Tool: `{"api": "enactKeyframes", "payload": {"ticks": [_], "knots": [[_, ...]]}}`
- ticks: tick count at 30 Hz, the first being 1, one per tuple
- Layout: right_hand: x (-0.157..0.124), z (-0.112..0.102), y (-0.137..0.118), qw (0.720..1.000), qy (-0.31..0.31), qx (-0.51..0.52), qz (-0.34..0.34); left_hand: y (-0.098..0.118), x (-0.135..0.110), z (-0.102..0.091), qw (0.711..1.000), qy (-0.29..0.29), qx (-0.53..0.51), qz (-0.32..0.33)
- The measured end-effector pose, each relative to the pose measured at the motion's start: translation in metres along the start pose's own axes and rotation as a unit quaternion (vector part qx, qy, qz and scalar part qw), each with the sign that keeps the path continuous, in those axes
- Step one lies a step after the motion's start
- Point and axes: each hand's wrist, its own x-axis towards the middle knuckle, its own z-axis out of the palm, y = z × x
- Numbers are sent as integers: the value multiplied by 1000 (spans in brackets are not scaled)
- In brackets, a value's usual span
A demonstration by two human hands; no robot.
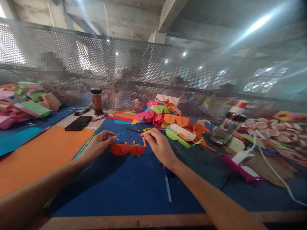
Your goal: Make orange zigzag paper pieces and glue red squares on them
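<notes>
An orange paper cut-out shaped like glasses (126, 150), with small punched holes and bent ends, is held up just above the blue table. My left hand (102, 142) is closed in a pinch at its left end. At the other end, the thumb and fingers of my right hand (159, 145) pinch the bent-back strip. Scissors (137, 129) with yellow handles lie just behind the cut-out, partly covered by my right hand. Tiny coloured paper bits (128, 139) are scattered there. A small blue tool (167, 170) sits under my right wrist.
Behind my right hand is a pile of colourful punched paper cut-outs (165, 111). Orange sheets (50, 150) and a black phone (78, 123) lie left, near a brown jar (97, 102). To the right are a glass bottle (224, 129) and a purple power strip (243, 168). A perforated screen (139, 60) stands behind.
</notes>
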Motion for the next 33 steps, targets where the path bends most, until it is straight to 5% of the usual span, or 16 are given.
{"api": "enactKeyframes", "payload": {"ticks": [14, 33], "knots": [[-1, 1, 4, 995, -87, -21, -48, -4, 3, -4, 999, 8, 37, 21], [-4, 5, 6, 990, -95, -93, -56, -20, 13, -8, 997, 20, 33, 59]]}}
